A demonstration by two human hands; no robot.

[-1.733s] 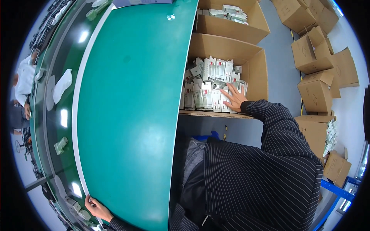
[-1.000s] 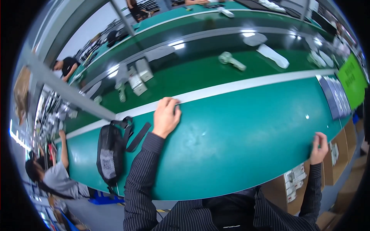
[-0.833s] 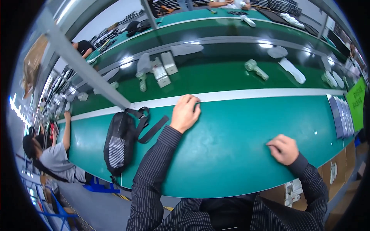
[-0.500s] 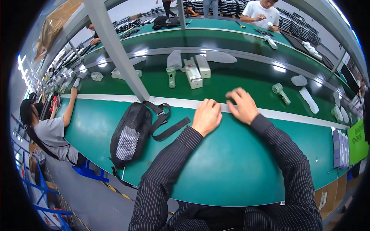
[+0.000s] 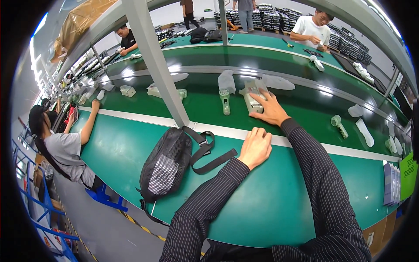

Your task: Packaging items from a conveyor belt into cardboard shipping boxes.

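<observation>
Currently | right hand spread over white carton, beyond white rail | left hand loosely curled at rail, pinch unclear | advise: squeeze opposite sides lightly

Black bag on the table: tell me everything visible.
The black bag is long and rounded, apparently fabric, with dark mesh and a pale patterned panel on its side. It lies slantwise on the green tabletop, its far end near the foot of the grey post. A black strap with a buckle trails right from that end; another strap runs over the table's near edge. Neither hand holds it. Whether it is closed, I can't tell.
</observation>
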